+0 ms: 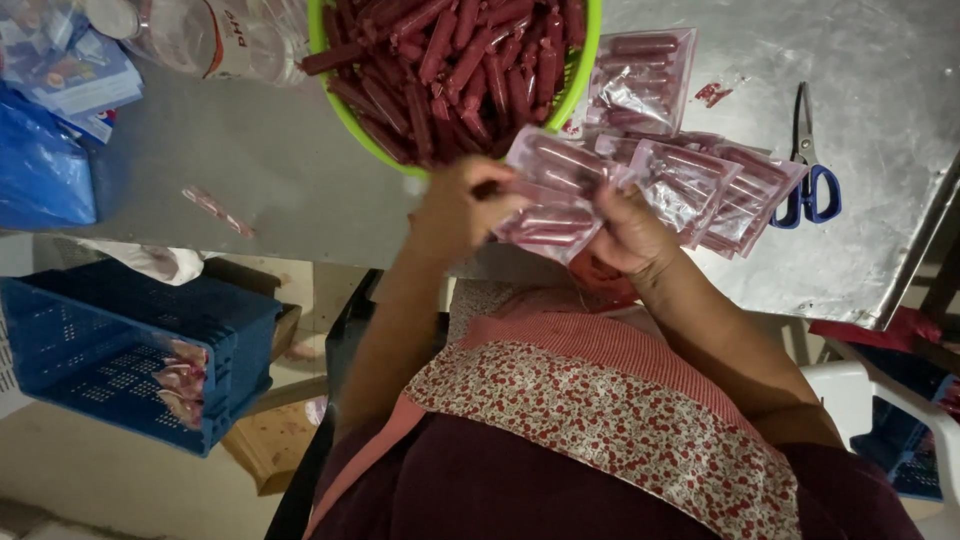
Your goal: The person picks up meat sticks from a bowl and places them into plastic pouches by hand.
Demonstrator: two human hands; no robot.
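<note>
A clear pouch [548, 205] of red sticks is gripped by closed fingers of both the left hand [455, 212] and right hand [625, 235], below a green bowl [585, 70].

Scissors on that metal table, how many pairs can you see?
1. A single pair of blue-handled scissors lies on the metal table, right of the pile of filled clear packets. More could be hidden under the packets.
</note>
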